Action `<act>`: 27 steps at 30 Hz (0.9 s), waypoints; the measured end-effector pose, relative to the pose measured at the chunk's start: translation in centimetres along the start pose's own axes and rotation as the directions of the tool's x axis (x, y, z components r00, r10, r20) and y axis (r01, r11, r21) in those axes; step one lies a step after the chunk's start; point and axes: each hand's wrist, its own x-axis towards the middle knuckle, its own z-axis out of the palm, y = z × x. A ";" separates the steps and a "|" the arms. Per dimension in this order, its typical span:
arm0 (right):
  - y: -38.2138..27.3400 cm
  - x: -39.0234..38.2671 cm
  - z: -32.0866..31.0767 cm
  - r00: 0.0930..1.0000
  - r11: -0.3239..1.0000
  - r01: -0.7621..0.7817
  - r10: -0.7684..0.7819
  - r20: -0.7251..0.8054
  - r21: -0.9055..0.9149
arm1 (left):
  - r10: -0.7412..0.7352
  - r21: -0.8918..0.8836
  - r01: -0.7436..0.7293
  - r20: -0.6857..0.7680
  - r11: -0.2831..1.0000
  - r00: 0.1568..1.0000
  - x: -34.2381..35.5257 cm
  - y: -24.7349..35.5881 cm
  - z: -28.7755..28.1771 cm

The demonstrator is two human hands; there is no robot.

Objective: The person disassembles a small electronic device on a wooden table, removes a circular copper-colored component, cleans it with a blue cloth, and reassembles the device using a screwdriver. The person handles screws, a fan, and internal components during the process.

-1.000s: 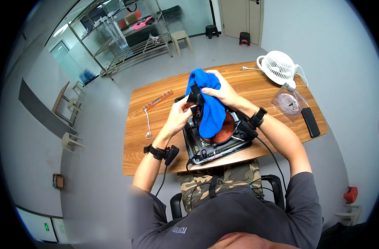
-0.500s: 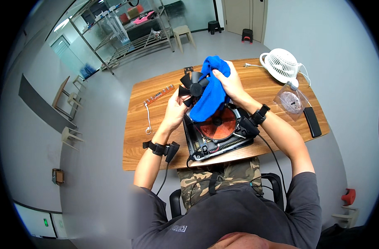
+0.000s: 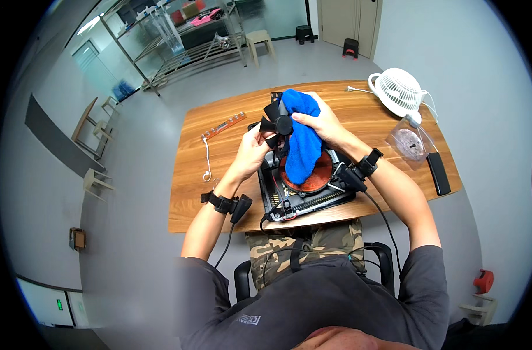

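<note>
My left hand (image 3: 255,147) grips a small black fan rotor (image 3: 276,124) by its blades, held up over the table. A blue cloth (image 3: 304,140) is bunched in my right hand (image 3: 319,121) and pressed against the rotor; its tail hangs down. Below them lies an opened black appliance (image 3: 304,189) with a round copper-coloured coil (image 3: 316,172) and exposed circuit parts, at the table's near edge.
On the wooden table (image 3: 219,186) lie a white fan grille (image 3: 396,87) at the far right, a clear bag (image 3: 408,143) with a round part, a black remote-like bar (image 3: 438,173), an orange strip (image 3: 224,125) and a white cord (image 3: 207,158). Metal shelving (image 3: 178,35) stands beyond.
The rotor and cloth have risen off the appliance and moved toward the far side, uncovering the copper coil. The cloth now wraps the rotor's right side.
</note>
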 end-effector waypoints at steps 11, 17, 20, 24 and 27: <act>-1.1 0.9 1.9 0.973 0.960 -0.053 0.111 -0.203 0.274 | 0.121 -0.106 -0.133 -0.108 0.985 0.987 1.2 0.2 -0.5; -0.2 0.6 2.2 0.995 0.997 -0.076 0.077 -0.060 0.017 | 0.130 -0.120 -0.145 -0.128 0.982 0.983 1.7 -1.1 -1.1; 0.4 0.8 2.1 0.998 0.996 -0.059 0.061 -0.018 0.063 | 0.124 -0.070 -0.134 -0.129 0.989 0.984 1.3 -1.3 -1.0; 0.3 0.9 2.0 0.996 0.984 -0.093 0.093 0.009 0.150 | 0.107 -0.079 -0.117 -0.118 0.990 0.987 0.8 -1.1 -1.2; 0.3 0.8 2.0 0.995 0.990 -0.076 0.082 -0.052 0.116 | 0.106 -0.114 -0.122 -0.138 0.986 0.985 0.4 -0.8 -0.2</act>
